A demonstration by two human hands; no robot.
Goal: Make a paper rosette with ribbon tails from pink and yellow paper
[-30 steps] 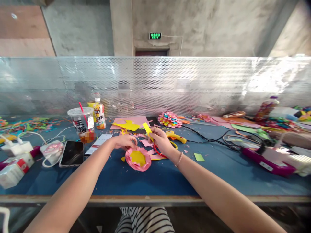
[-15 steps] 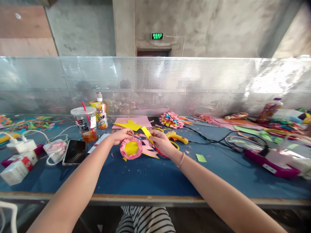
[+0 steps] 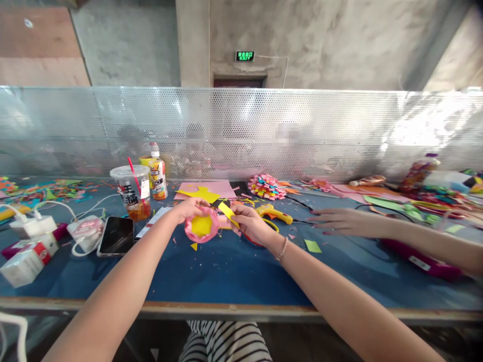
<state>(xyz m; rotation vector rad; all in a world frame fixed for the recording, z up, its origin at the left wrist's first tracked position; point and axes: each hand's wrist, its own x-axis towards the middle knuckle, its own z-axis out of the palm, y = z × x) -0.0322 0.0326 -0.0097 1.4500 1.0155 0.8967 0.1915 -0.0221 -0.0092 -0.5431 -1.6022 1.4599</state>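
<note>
The left hand (image 3: 192, 207) has the pink flower (image 3: 202, 225) tipped up off the blue table (image 3: 226, 271), fingers curled over its far rim, the yellow centre facing the camera. Just right of the flower, the right hand (image 3: 251, 221) pinches a yellow strip (image 3: 228, 212) between thumb and fingertips, closed tight on it, the strip's lower end close to the flower's rim; whether the two touch cannot be told. Red scissors (image 3: 252, 240) lie under that hand, mostly hidden.

How far along? The flower looks largely built: a ring of pink petals stands round a yellow middle already in place. The strip is not yet part of it, so at least that piece looks left to fit. A finished multicoloured flower (image 3: 266, 186) sits behind and to the right of the pink one, much fuller, which suggests more layers may be wanted here.

Right of the pink flower lies a yellow glue gun (image 3: 274, 214), and beyond it a co-worker's hand (image 3: 339, 221) lies flat near the cables. Left of the flower: a phone (image 3: 116, 235), a cup (image 3: 130, 192) with a red straw, a bottle (image 3: 158, 177). Pink and yellow sheets (image 3: 206, 191) lie behind it, scraps all round.
</note>
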